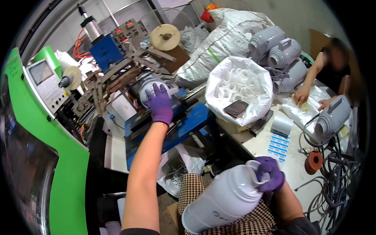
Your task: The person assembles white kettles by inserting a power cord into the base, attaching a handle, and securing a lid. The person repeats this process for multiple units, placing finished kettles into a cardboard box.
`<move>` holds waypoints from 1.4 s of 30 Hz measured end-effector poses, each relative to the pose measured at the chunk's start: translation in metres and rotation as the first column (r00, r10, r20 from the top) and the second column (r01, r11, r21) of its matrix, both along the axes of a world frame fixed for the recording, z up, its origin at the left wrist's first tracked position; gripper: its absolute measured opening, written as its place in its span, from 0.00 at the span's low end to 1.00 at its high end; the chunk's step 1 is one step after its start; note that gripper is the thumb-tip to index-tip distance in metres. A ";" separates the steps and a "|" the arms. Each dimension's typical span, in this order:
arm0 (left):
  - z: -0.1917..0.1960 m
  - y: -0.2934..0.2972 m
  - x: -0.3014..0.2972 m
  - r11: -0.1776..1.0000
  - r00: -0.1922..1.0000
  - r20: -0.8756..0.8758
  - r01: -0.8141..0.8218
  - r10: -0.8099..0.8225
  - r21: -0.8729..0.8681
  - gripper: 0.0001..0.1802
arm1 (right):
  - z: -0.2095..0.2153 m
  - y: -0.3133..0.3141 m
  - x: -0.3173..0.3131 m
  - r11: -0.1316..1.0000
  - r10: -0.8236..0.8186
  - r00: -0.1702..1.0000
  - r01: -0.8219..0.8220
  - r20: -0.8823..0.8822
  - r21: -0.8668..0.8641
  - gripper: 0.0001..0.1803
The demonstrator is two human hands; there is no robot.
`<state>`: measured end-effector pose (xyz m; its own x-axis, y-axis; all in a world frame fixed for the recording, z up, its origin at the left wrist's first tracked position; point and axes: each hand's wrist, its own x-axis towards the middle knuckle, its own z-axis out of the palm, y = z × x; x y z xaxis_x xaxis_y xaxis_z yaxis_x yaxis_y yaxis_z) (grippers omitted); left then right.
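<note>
Over by the blue machine (188,121), the left hand (159,105), gloved in purple, lies spread flat on a white housing (145,87) seated in it. Lower right, the right hand (269,173) curls tight around the handle of a second white housing (223,200) resting across the lap, near the table (258,145).

I see even, fairly bright indoor light with soft shadows under the bench (270,143). Fisheye bending and black vignette ring my edges; the far right corner looks blurred.
</note>
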<state>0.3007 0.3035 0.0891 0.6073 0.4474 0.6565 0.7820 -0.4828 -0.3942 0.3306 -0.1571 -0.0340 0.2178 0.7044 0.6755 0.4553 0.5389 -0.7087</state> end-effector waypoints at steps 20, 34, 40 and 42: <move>0.003 -0.182 -0.099 -0.570 0.447 0.811 0.578 -0.378 -0.584 0.23 | -0.035 -0.161 -0.020 -0.292 -0.694 0.242 0.766 0.678 -0.573 0.40; -0.166 -0.127 -0.114 -0.591 0.631 0.773 0.649 0.066 -0.479 0.26 | -0.026 -0.214 0.069 0.621 -0.782 0.621 0.784 0.055 -0.028 0.37; -0.142 -0.169 -0.110 -0.731 0.423 0.804 0.682 0.418 0.020 0.48 | 0.027 0.056 -0.001 0.918 -0.293 0.719 0.395 -0.630 0.024 0.26; -0.130 -0.177 -0.112 -0.678 0.272 0.900 0.735 0.339 0.033 0.50 | 0.035 0.103 -0.009 0.993 -0.080 0.536 -0.030 -0.840 -0.114 0.27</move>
<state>0.1883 0.1262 -0.0410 0.9020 0.3312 0.2769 -0.3868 0.3353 0.8590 0.3219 -0.0539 0.0008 0.6655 0.7403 0.0948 -0.3698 0.4374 -0.8197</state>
